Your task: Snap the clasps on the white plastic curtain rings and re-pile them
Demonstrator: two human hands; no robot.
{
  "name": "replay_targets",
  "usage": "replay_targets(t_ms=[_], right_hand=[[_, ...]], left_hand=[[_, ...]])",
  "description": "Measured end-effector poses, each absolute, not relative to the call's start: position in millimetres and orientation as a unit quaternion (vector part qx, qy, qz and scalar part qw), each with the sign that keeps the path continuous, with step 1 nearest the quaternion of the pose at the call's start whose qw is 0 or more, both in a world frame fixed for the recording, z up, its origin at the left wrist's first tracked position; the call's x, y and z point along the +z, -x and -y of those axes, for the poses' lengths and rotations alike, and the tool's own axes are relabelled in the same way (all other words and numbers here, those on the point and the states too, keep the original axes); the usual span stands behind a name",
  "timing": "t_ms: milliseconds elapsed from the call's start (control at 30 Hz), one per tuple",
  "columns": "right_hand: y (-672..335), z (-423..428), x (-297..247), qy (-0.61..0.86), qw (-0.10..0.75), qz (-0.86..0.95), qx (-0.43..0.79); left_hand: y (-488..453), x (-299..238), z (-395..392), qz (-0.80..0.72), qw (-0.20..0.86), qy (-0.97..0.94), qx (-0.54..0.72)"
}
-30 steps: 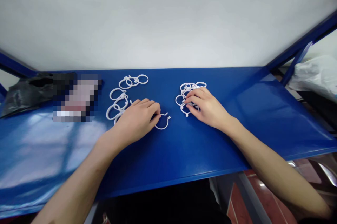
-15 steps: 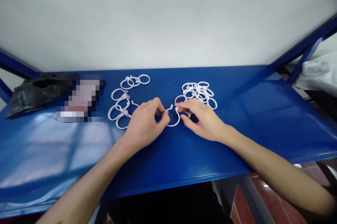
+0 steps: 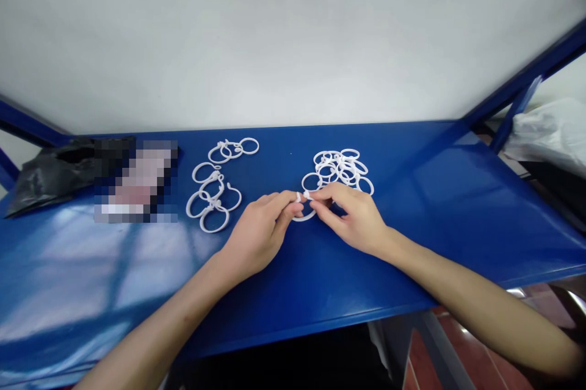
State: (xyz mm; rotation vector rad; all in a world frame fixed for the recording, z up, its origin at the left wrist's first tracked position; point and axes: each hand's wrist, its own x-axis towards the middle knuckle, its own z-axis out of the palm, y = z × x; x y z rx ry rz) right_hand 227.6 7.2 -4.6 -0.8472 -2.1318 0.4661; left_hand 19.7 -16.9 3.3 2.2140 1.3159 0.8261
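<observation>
A white plastic ring [image 3: 304, 215] is held between both hands just above the blue shelf [image 3: 434, 207]. My left hand [image 3: 260, 231] pinches its left end and my right hand [image 3: 354, 216] pinches its right end, the two ends pressed together at the fingertips. A heap of white rings [image 3: 341, 167] lies just behind my right hand. Several more white rings [image 3: 213, 198] lie spread to the left of my left hand, some of them linked together.
A black bag [image 3: 50, 173] and a blurred-out object [image 3: 137, 185] lie at the left of the shelf. A white wall rises behind. Blue frame bars [image 3: 526, 82] run at the right, with a white plastic bag [image 3: 549, 133] beyond them.
My left hand brought one open ring from the left group toward the middle. My right hand left the heap and took the ring's other end; both hands now squeeze the ends together.
</observation>
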Motion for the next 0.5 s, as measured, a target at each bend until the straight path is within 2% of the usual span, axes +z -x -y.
replay_targets(t_ms=[100, 367, 500], right_hand=[[-227.2, -6.5, -6.0, 0.283, 0.389, 0.867, 0.131], [-229.2, -0.3, -7.1, 0.247, 0.345, 0.903, 0.066], [-230.0, 0.4, -7.9, 0.237, 0.334, 0.912, 0.005]], left_hand=[[-18.8, 1.6, 17.1, -0.471, 0.229, -0.8, 0.294], [-20.9, -4.4, 20.0, -0.437, 0.123, -0.838, 0.303], [-18.3, -3.4, 19.3, -0.424, 0.126, -0.849, 0.289]])
